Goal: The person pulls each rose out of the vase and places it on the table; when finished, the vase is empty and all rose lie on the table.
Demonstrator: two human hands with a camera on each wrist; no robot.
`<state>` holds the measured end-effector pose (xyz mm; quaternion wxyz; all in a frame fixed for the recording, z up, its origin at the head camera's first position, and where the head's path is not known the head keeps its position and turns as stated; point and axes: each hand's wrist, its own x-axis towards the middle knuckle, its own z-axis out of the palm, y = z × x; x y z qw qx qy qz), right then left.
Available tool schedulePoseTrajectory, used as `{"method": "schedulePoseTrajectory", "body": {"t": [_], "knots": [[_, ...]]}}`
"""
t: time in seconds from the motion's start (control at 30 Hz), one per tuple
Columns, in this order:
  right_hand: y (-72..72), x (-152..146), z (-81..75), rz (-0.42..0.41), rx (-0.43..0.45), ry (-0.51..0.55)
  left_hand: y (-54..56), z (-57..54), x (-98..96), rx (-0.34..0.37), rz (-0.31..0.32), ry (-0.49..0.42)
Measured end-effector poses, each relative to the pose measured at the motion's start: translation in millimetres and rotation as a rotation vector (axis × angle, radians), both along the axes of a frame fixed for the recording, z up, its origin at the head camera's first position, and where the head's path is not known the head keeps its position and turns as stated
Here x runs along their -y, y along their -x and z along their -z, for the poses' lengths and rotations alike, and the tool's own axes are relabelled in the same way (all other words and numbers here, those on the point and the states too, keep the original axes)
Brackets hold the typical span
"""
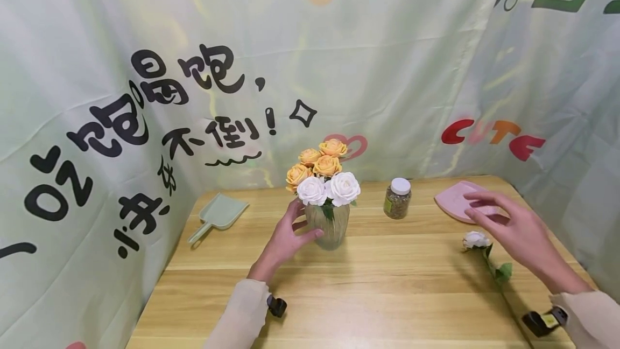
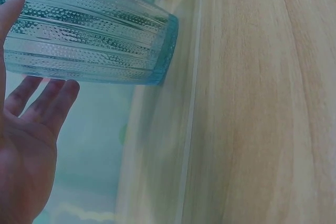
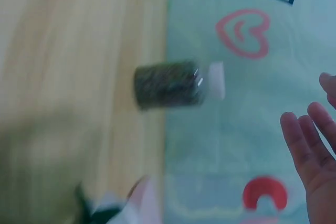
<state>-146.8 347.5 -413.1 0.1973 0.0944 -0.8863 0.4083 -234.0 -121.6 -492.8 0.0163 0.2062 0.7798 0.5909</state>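
Note:
A ribbed glass vase (image 1: 334, 230) stands upright on the table, holding several orange roses (image 1: 327, 165) and white roses (image 1: 344, 188). My left hand (image 1: 288, 237) holds it from the left, thumb across the front and fingers around the far side. In the left wrist view the vase (image 2: 94, 30) shows a dimpled surface between thumb and fingers. My right hand (image 1: 515, 225) is in the air with nothing in it, fingers spread loosely. Below it lies a single white rose (image 1: 477, 239) with a long leafy stem; the right wrist view shows only its blurred edge.
A jar with a white lid (image 1: 398, 199) stands right of the vase. Behind the right hand lies a pink dustpan-like piece (image 1: 455, 201), partly hidden. A pale green dustpan (image 1: 223, 211) lies at the back left. Printed cloth (image 1: 387, 69) hangs along the table's back and sides.

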Motion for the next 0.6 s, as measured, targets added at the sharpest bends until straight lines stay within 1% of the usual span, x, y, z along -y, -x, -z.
{"method": "schedulePoseTrajectory", "body": {"t": [0.03, 0.13, 0.2, 0.27, 0.43, 0.6], "knots": [[4.5, 7.2, -4.8, -0.006, -0.009, 0.003, 0.0, 0.3, 0.1, 0.001, -0.001, 0.001], [16.1, 27.7, -15.8, -0.039, 0.002, 0.026, 0.1, 0.6, 0.2, 0.006, -0.003, 0.002], [21.9, 40.6, -19.9, -0.058, 0.014, 0.048, 0.0, 0.4, 0.1, 0.008, -0.002, 0.002], [28.5, 55.5, -22.6, -0.093, 0.004, 0.075, -0.1, 0.2, 0.1, 0.008, 0.001, 0.001], [42.7, 94.6, -23.6, -0.202, -0.045, 0.154, 0.4, 0.6, 0.3, 0.006, 0.006, 0.0], [48.8, 131.0, -15.1, -0.263, -0.008, 0.247, 1.3, 1.1, 1.3, 0.012, 0.002, 0.011]]}}
